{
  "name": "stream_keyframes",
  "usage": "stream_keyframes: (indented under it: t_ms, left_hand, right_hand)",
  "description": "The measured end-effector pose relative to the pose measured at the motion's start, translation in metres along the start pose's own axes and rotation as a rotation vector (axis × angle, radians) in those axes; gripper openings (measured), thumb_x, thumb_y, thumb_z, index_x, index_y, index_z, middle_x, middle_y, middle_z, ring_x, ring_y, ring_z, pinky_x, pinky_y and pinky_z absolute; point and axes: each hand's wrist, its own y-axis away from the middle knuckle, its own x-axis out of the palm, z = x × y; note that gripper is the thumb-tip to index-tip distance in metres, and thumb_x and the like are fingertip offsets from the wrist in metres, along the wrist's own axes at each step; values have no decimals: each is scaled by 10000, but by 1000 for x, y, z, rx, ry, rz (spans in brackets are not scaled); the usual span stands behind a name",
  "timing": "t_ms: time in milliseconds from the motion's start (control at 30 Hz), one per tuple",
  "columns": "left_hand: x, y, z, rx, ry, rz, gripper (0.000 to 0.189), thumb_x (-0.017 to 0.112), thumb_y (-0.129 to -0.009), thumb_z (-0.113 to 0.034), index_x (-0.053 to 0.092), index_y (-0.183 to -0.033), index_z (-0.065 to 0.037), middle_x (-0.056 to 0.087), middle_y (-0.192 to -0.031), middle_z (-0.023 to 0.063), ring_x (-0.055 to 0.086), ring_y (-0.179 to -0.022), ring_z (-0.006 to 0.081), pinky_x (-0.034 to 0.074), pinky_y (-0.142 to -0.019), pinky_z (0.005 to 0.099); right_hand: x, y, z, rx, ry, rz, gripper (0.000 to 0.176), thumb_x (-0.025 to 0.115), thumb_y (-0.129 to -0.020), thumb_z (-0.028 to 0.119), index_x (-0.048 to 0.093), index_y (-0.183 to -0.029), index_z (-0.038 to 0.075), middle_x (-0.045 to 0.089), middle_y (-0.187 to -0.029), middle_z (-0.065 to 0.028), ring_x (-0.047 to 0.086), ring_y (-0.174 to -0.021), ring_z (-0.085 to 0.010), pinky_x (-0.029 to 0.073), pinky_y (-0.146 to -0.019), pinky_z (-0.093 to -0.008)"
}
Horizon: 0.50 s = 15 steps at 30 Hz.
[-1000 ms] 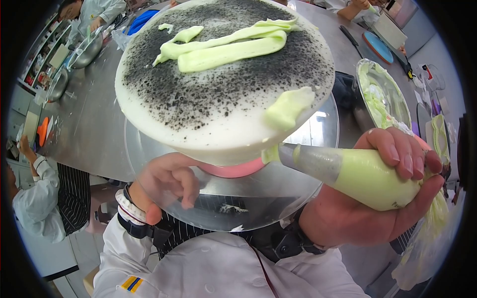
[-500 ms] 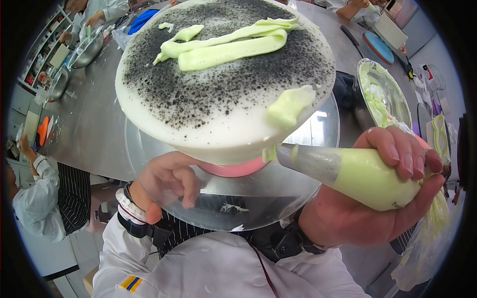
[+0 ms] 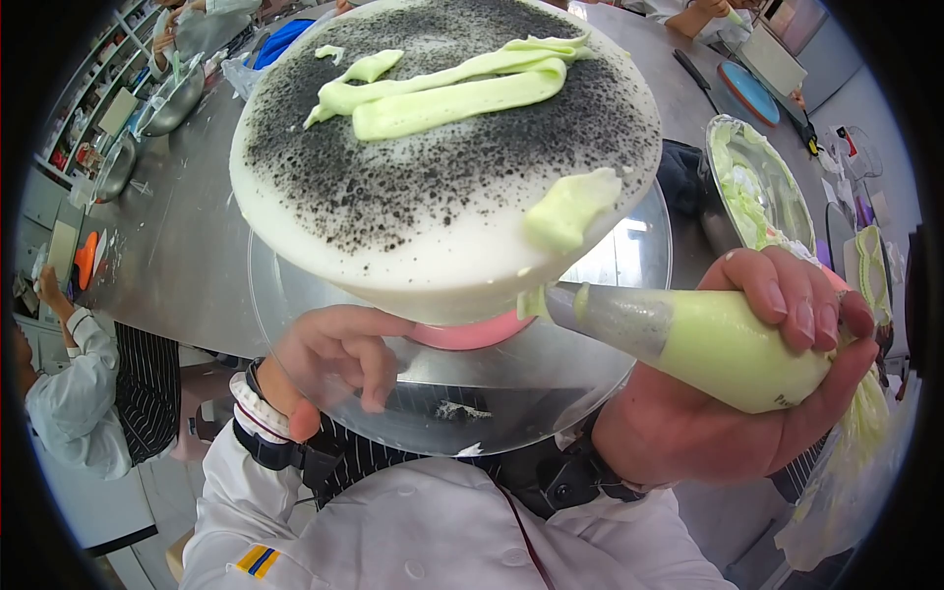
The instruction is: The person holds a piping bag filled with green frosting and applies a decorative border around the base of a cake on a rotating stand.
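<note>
A white cake form (image 3: 413, 261), speckled black on top, stands high in the centre on a pink base (image 3: 472, 332) over a clear round turntable plate (image 3: 433, 433). Pale green strips of cream (image 3: 462, 103) lie across its top, with a green dab of cream (image 3: 570, 211) near the right edge. My right hand (image 3: 747, 393) is wrapped round a piping bag (image 3: 737, 344) full of light green cream, its metal tip right at the lower side of the cake form. My left hand (image 3: 339, 359) shows through the clear plate, fingers loosely bent and apart, index finger reaching toward the pink base.
On the right stands a metal bowl (image 3: 757, 187) smeared with green cream, beyond it a blue disc (image 3: 749, 93) and a black-handled knife (image 3: 693, 69). More metal bowls (image 3: 177, 103) and an orange scraper (image 3: 88, 258) are at left. Other people work around the steel table (image 3: 187, 256).
My hands and the piping bag stay almost still. The cake form shifts only very slightly. At the back left, another person's arm has lifted away from the bowl.
</note>
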Motion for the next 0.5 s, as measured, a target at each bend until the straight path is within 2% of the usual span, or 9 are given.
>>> stream_keyframes:
  t_ms: [167,500]
  left_hand:
    - [-6,-1,4,47,9,71,1100,811,-516,-433,279,-1291,140,572,-775,67,520,-712,129,396,-682,269]
    - [-3,1,1,23,-10,38,1095,799,-523,-482,305,-1289,125,563,-755,58,517,-706,131,393,-681,273]
  right_hand:
    - [-3,-1,1,22,5,23,161,500,-896,197,481,-955,48,457,-776,-22,461,-752,-103,401,-713,-263]
    - [-2,-1,0,4,36,-2,172,495,-905,214,474,-954,50,464,-776,-19,467,-742,-102,404,-707,-264]
